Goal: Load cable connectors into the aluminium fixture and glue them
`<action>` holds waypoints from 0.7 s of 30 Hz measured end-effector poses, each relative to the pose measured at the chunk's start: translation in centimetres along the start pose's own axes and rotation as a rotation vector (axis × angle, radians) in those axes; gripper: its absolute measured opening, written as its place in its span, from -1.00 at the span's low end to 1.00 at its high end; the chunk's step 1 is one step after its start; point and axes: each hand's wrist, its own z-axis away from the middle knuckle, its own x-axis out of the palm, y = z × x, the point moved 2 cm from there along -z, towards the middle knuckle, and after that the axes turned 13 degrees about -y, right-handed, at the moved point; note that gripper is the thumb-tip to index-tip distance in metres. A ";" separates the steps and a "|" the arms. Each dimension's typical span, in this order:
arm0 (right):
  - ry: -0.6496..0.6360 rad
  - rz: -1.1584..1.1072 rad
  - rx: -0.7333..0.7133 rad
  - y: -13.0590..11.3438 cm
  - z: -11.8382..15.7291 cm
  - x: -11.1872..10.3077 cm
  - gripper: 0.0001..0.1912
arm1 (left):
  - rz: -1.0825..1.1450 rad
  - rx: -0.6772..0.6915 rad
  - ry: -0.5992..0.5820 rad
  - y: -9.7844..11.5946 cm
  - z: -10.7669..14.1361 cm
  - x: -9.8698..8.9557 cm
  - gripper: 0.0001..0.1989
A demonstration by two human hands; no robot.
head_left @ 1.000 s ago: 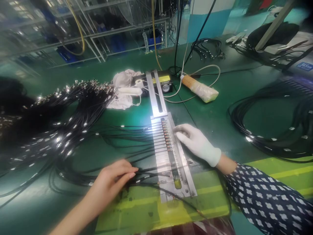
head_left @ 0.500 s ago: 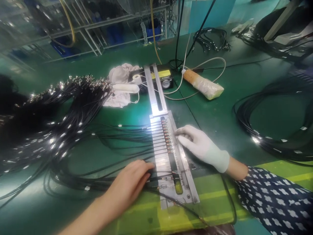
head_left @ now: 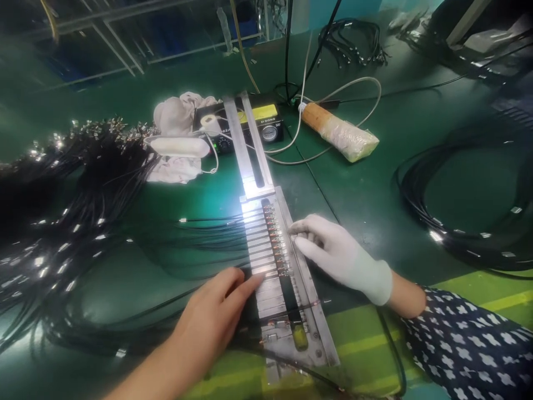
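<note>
A slotted metal fixture lies lengthwise on the green table, with several thin black cables in its grooves and their small metal ends lined up along the slot. My bare left hand is at the fixture's left edge, its index finger reaching onto a groove below the row of cables; its fingers are bent and partly hidden, so a grip cannot be made out. My right hand, in a white glove, rests at the fixture's right edge, thumb and forefinger pinched near a thin rod; what lies between them is too small to name.
A large cable bundle spreads at left. Behind the fixture stand a black box, a white cloth and a wrapped orange-handled tool. Coiled black cable lies at right; a yellow-green mat covers the near edge.
My left hand has moved up along the fixture, its index finger now on the grooves nearer the lined-up cable ends. My right hand stays at the right edge. The camera view has shifted slightly.
</note>
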 end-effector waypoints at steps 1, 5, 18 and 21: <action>-0.005 -0.007 0.002 0.0 0.0 0.0 -0.79 | -0.028 0.006 -0.001 -0.1 0.0 -0.1 -0.64; -0.016 -0.035 0.010 -0.1 0.0 0.0 -0.80 | -0.047 0.016 -0.011 -0.2 0.0 -0.2 -0.64; -0.018 -0.068 -0.007 -0.1 -0.1 -0.2 -0.82 | 0.090 0.006 0.010 -0.2 0.0 0.0 -0.63; -0.025 -0.072 0.009 0.0 -0.2 -0.2 -0.81 | 0.130 0.017 0.015 -0.2 -0.2 -0.1 -0.63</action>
